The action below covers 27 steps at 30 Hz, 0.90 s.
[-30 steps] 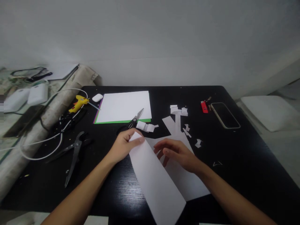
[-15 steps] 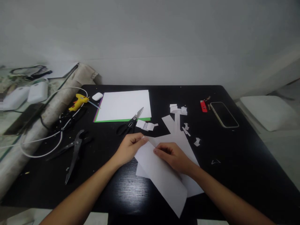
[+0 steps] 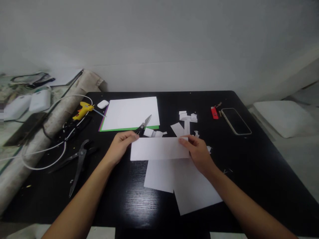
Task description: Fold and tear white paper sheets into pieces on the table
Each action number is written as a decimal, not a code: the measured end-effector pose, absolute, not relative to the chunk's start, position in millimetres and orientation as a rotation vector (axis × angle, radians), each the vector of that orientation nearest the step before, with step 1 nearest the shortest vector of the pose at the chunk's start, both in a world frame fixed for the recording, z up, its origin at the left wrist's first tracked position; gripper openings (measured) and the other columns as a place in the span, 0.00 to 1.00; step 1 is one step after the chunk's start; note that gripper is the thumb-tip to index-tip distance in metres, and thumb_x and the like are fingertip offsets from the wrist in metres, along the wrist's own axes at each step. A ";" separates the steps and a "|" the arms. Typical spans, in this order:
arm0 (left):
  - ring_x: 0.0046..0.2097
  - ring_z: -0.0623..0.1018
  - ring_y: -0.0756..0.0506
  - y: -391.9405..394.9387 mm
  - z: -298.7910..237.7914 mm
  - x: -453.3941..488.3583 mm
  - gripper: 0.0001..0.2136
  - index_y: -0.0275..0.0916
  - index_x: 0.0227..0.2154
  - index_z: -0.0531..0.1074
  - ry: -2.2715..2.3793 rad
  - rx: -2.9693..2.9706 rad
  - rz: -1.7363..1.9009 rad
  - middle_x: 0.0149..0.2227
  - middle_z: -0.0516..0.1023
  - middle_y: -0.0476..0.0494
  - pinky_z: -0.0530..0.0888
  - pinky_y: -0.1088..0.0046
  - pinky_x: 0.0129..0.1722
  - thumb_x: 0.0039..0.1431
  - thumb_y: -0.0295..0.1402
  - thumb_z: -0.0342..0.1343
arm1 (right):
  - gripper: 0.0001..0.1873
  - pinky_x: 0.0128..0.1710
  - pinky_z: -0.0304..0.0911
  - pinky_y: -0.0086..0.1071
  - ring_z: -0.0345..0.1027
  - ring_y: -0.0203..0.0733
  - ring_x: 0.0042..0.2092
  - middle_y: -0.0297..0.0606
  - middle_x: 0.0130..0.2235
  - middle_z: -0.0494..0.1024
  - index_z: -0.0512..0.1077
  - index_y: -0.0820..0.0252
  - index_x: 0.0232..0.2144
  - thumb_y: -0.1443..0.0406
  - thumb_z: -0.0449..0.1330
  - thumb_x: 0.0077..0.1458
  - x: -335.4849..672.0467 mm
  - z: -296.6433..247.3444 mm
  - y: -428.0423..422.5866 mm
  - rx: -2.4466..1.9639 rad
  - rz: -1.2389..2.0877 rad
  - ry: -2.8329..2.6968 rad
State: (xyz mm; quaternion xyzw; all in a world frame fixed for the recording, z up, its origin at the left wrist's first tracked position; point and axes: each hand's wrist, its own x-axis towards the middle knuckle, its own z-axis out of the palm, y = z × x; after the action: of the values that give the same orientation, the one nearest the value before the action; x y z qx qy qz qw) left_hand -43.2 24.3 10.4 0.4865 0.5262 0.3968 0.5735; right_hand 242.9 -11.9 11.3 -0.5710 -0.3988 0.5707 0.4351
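A white paper strip (image 3: pixel 159 149) is stretched level between my two hands, above the table. My left hand (image 3: pixel 122 144) pinches its upper left corner, thumb on top. At the upper right corner, my right hand (image 3: pixel 196 149) grips it the same way. Under the strip lie white paper sheets (image 3: pixel 194 192), partly covered by it and by my right forearm. Scissors (image 3: pixel 143 126) rest just beyond my left hand, their handles hidden behind it. Small folded paper pieces (image 3: pixel 153 132) lie beside the scissors, and a folded paper shape (image 3: pixel 188 117) lies farther back.
A stack of paper (image 3: pixel 132 113) lies at the back, with a yellow glue gun (image 3: pixel 83 111) and pliers (image 3: pixel 81 156) to the left. A white cable (image 3: pixel 66 146) loops near the pliers. On the right are a red lighter (image 3: pixel 214 113) and a phone (image 3: pixel 236 121).
The paper, earlier slanting down toward me with both hands close together, is now a level strip. My hands have moved apart, and a sheet lies lower right on the table.
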 end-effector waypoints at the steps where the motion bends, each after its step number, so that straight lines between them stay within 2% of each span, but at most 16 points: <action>1: 0.25 0.70 0.51 23.4 12.7 -43.1 0.10 0.36 0.26 0.78 1.161 1.205 0.828 0.23 0.74 0.50 0.64 0.77 0.27 0.57 0.37 0.64 | 0.17 0.37 0.65 0.37 0.71 0.46 0.36 0.38 0.32 0.77 0.78 0.60 0.34 0.53 0.69 0.52 243.7 12.2 -10.8 -1.427 1.408 -0.957; 4: 0.34 0.76 0.48 19.2 18.7 -38.3 0.07 0.36 0.34 0.81 0.939 1.351 0.517 0.32 0.80 0.45 0.69 0.74 0.36 0.59 0.34 0.63 | 0.16 0.35 0.64 0.36 0.70 0.45 0.36 0.39 0.32 0.78 0.78 0.61 0.34 0.53 0.69 0.52 243.3 12.8 -10.0 -1.447 1.402 -0.976; 6: 0.35 0.76 0.48 14.0 19.1 -30.1 0.08 0.35 0.37 0.80 0.853 1.365 0.403 0.35 0.81 0.44 0.70 0.73 0.37 0.60 0.34 0.62 | 0.14 0.34 0.63 0.35 0.69 0.44 0.35 0.38 0.32 0.77 0.78 0.61 0.33 0.55 0.68 0.53 240.3 11.6 -12.0 -1.451 1.428 -1.073; 11: 0.27 0.69 0.52 -3.9 8.1 -4.1 0.10 0.35 0.33 0.76 0.863 1.345 0.413 0.26 0.72 0.51 0.65 0.75 0.28 0.63 0.38 0.59 | 0.11 0.37 0.63 0.34 0.69 0.43 0.36 0.36 0.33 0.78 0.78 0.60 0.33 0.57 0.67 0.55 227.9 8.0 -21.6 -1.378 1.525 -1.279; 14: 0.25 0.69 0.52 -10.4 3.2 4.1 0.11 0.36 0.29 0.72 0.847 1.344 0.389 0.24 0.68 0.53 0.66 0.75 0.27 0.64 0.38 0.58 | 0.09 0.42 0.64 0.35 0.70 0.45 0.40 0.37 0.35 0.78 0.78 0.59 0.33 0.59 0.66 0.56 222.8 7.1 -25.2 -1.346 1.498 -1.368; 16: 0.24 0.69 0.52 -11.2 3.1 5.6 0.12 0.37 0.27 0.71 0.856 1.336 0.369 0.23 0.67 0.53 0.66 0.75 0.26 0.63 0.38 0.58 | 0.09 0.42 0.63 0.35 0.70 0.45 0.40 0.37 0.34 0.78 0.78 0.58 0.32 0.58 0.65 0.57 221.9 6.4 -25.5 -1.343 1.491 -1.368; 21: 0.25 0.65 0.52 -7.3 7.6 3.0 0.11 0.37 0.26 0.70 0.917 1.353 0.393 0.22 0.65 0.54 0.61 0.75 0.26 0.62 0.37 0.59 | 0.12 0.35 0.61 0.34 0.67 0.41 0.34 0.34 0.30 0.76 0.78 0.58 0.29 0.56 0.68 0.54 227.6 5.9 -21.0 -1.349 1.510 -1.197; 27: 0.26 0.62 0.52 -5.5 8.0 0.0 0.12 0.37 0.24 0.69 0.946 1.339 0.452 0.22 0.62 0.54 0.59 0.75 0.27 0.59 0.37 0.59 | 0.13 0.39 0.67 0.36 0.72 0.42 0.36 0.37 0.32 0.78 0.77 0.58 0.30 0.54 0.69 0.53 235.3 8.6 -13.7 -1.341 1.501 -0.975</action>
State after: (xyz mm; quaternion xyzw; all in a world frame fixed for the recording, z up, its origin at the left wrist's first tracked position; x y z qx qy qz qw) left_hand 0.0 -5.5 8.0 0.5917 0.4182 0.1995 0.6597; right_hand 235.3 -13.7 8.6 -0.5393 -0.3922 0.6036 0.4370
